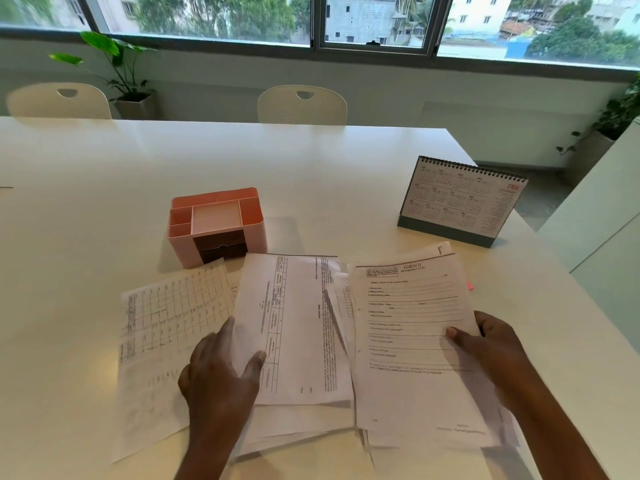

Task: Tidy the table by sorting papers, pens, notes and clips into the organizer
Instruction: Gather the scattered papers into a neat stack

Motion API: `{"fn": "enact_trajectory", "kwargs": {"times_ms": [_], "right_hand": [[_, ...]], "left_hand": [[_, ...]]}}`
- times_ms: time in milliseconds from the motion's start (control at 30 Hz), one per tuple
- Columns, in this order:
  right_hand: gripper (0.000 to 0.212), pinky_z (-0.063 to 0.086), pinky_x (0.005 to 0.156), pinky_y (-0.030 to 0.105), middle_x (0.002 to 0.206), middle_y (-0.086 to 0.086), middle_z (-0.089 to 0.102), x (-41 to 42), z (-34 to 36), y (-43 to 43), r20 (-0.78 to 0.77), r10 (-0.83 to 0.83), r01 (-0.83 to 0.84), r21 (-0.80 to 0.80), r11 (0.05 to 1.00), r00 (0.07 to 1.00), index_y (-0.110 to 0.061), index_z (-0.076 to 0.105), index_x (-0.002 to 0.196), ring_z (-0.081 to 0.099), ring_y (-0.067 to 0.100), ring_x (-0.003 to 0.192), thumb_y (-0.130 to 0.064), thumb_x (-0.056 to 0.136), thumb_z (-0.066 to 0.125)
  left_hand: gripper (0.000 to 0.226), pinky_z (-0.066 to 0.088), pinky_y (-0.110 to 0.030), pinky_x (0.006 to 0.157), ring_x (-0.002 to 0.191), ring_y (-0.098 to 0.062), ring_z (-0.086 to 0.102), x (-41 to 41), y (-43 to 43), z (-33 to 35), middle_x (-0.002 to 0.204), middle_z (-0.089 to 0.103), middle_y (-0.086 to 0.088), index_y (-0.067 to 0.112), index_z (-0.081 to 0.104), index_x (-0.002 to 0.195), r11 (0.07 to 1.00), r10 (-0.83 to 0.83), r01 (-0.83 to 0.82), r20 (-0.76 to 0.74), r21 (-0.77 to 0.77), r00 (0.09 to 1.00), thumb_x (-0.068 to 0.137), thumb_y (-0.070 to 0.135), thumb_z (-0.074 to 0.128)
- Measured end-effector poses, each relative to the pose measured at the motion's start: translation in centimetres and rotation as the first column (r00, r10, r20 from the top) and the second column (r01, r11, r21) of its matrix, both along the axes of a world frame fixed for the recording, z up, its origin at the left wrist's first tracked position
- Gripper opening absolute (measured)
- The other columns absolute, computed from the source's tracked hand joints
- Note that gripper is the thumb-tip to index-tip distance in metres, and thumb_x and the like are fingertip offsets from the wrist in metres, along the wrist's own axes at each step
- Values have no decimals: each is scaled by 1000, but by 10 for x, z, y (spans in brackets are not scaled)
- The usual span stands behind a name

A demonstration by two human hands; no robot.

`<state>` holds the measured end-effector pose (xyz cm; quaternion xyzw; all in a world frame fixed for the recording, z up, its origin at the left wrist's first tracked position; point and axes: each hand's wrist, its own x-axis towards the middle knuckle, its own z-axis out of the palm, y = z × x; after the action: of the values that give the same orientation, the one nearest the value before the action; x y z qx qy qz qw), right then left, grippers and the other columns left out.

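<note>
Several printed papers lie spread on the white table [311, 174]. My left hand [221, 372] grips the left edge of the middle sheet [298, 323], thumb on top and fingers under it. A grid sheet [162, 337] lies flat to its left. My right hand [491, 344] holds the right edge of a form sheet [412, 341] atop a small stack, thumb pressed on the page. The pink organizer [216, 225] stands just beyond the papers, with empty-looking compartments and a dark drawer at its front. A pink note's corner [469, 285] pokes out right of the form.
A desk calendar [460, 202] stands at the right rear of the table, near the edge. Two white chairs [301, 105] sit along the far side. Potted plants [121, 77] stand by the window wall. The table's right edge runs close to my right arm.
</note>
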<state>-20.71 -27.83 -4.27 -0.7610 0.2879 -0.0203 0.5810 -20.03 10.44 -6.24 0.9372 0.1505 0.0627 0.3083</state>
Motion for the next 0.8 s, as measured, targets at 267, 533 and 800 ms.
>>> {"fn": "enact_trajectory", "kwargs": {"times_ms": [267,533,800], "right_hand": [[23,64,62,34,100,13,81,-1,20,-16,55,-108,90,257,962,993,-6,72,112,79,32,86,6,93,70],[58,64,63,35,108,14,80,8,19,-21,155,-125,47,429,902,980,-8,72,113,80,27,85,-19,61,94],[22,59,85,42,109,3,76,12,-3,5,-48,32,-48,-384,922,998,-22,71,113,72,27,94,-21,93,78]], "left_hand": [[75,40,-61,117,134,-32,58,0,2,-3,145,63,-4,24,49,152,996,16,-5,117,-89,993,87,9,81],[72,49,-60,111,131,-26,61,-4,0,-9,144,64,1,29,46,154,984,-19,44,141,-175,990,91,22,80],[99,-4,-39,128,163,-20,-8,-8,-6,-19,176,-6,6,37,0,168,966,-260,260,-32,-2,965,92,74,52]]}}
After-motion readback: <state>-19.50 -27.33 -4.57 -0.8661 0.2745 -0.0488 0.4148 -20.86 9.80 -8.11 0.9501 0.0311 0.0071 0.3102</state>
